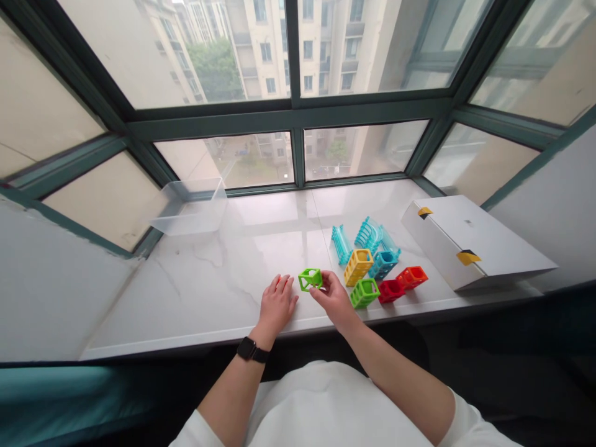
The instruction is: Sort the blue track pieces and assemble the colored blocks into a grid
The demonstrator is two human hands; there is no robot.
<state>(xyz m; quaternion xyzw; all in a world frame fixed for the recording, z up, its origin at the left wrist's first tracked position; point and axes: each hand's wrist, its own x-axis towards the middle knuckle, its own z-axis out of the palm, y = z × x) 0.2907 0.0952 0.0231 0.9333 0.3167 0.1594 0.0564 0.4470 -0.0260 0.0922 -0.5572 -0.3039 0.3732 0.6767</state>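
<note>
A green open-frame toy block [305, 280] is pinched between the thumb and fingers of my right hand [336, 299], just above the white sill. To its left, my left hand [278, 302] lies on the sill with fingers stretched out and nothing in them. Right of my right hand stand stacked frame blocks: green ones [364, 293], yellow ones [358, 268], red ones [391, 291], orange ones [412, 277] and blue ones [383, 265]. Behind these lie clear blue ribbed track pieces, a straight one [342, 245] and a curved one [367, 234].
A clear plastic bin [190, 214] sits at the back left of the marble-patterned sill [195, 279]. On the right is a white box [479, 242] with yellow and black tabs. Green-framed windows [298, 115] close off the far side.
</note>
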